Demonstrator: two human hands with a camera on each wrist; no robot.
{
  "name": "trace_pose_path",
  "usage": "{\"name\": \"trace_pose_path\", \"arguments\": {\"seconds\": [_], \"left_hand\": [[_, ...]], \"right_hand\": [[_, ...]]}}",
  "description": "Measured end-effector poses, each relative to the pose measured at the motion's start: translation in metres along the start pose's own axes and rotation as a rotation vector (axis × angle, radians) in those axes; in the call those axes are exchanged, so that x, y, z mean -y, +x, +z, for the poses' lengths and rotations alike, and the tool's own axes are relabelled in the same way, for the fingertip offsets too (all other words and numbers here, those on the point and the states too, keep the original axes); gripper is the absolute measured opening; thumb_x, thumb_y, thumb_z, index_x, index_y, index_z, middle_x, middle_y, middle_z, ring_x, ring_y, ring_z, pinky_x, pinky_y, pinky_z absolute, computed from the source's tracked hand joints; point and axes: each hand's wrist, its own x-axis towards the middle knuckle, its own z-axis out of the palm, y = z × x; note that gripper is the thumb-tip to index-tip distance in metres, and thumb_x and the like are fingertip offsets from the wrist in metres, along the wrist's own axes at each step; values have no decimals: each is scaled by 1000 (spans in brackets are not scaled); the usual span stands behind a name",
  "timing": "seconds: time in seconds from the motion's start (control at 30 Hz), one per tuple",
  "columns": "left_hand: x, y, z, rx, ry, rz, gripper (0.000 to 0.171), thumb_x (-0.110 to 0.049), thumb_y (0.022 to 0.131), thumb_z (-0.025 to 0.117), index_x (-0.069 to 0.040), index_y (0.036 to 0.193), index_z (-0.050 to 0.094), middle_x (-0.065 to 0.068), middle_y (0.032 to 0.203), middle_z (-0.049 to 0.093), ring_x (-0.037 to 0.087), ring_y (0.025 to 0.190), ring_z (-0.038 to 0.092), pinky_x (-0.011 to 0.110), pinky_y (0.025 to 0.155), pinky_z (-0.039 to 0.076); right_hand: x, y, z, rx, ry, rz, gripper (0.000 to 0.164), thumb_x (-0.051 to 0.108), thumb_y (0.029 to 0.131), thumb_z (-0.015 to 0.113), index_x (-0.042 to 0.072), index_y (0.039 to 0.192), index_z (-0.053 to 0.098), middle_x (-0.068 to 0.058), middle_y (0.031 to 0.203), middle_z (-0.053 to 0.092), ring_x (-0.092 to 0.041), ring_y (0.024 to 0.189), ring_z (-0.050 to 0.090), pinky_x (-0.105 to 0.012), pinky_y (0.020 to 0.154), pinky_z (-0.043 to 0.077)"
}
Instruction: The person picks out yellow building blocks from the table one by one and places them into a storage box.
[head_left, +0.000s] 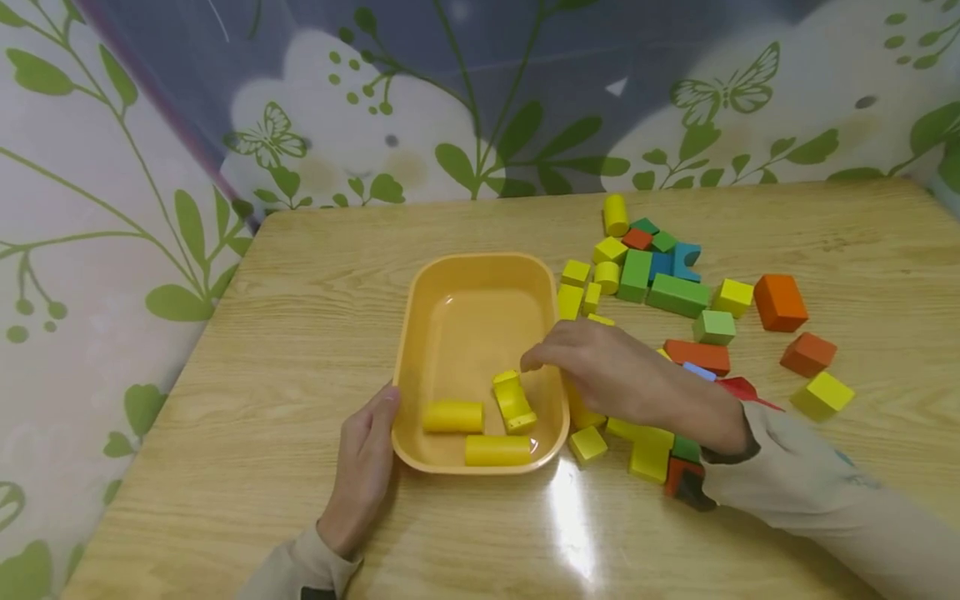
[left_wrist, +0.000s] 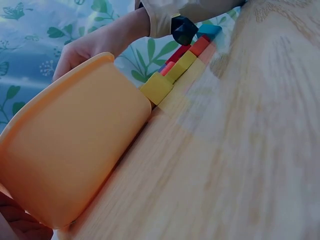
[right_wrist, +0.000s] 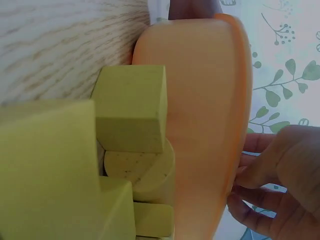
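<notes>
An orange plastic tray (head_left: 480, 260) stands on the table. Inside, toward its near end, lie two yellow cylinders (head_left: 453, 417) and a yellow block with a curved notch (head_left: 513, 402). My left hand (head_left: 363, 462) holds the tray's left side, thumb at the rim and fingers along the outer wall. Over the right rim is my right hand (head_left: 600, 367), loosely bent fingers pointing down beside the notched block. In the right wrist view, those fingers (right_wrist: 255, 175) are spread near the rim, and nothing shows between them.
Right of the tray spreads a crowd of wooden blocks: a yellow cube (head_left: 588, 446), a green bar (head_left: 678, 295), a blue notched block (head_left: 686, 262) and an orange block (head_left: 780, 302). A yellow cylinder (head_left: 616, 215) lies farthest back. Behind the table is a leaf-patterned wall (head_left: 525, 100).
</notes>
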Motion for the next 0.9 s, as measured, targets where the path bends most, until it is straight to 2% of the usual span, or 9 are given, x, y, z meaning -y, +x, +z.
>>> {"name": "trace_pose_path", "arguments": {"seconds": [0.2, 0.37, 0.43, 0.67, 0.77, 0.9], "left_hand": [[-1, 0, 0, 8, 2, 7, 44, -19, 106, 33, 10, 138, 43, 19, 143, 44, 24, 135, 40, 30, 109, 36], [-1, 0, 0, 13, 11, 4, 45, -20, 106, 33, 9, 138, 43, 19, 144, 44, 23, 135, 40, 30, 109, 36], [-1, 0, -1, 13, 13, 2, 45, -21, 106, 33, 9, 139, 43, 19, 144, 44, 23, 135, 40, 30, 109, 36], [-1, -1, -1, 17, 19, 3, 45, -22, 107, 32, 8, 139, 43, 18, 145, 43, 23, 135, 39, 32, 109, 35], [-2, -1, -1, 18, 24, 2, 45, -22, 107, 32, 8, 139, 44, 19, 144, 43, 23, 135, 39, 33, 110, 35], [-1, -1, -2, 15, 24, 1, 46, -23, 107, 33, 8, 138, 45, 18, 144, 44, 23, 135, 40, 33, 109, 36]], "right_hand": [[-6, -1, -6, -44, -25, -13, 33, -20, 80, 61, 5, 99, 70, -5, 98, 69, -24, 96, 63, -38, 84, 56], [-13, -12, -18, -79, -5, 57, 30, -17, 82, 63, 7, 98, 69, -3, 100, 68, -20, 95, 62, -36, 81, 56], [-14, -20, -22, -63, -1, 96, 29, -15, 81, 65, 9, 98, 69, 0, 99, 67, -18, 93, 61, -35, 79, 56], [-9, -58, -25, 91, -13, 218, 23, 0, 81, 75, 15, 97, 70, 8, 95, 66, -9, 84, 61, -30, 72, 57], [-2, -78, -24, 88, -66, 268, 26, 5, 78, 79, 19, 100, 70, 9, 98, 65, -10, 87, 61, -31, 72, 57], [6, -98, -17, 63, -152, 272, 38, 14, 72, 85, 18, 105, 68, 6, 104, 65, -17, 95, 58, -36, 74, 55]]}}
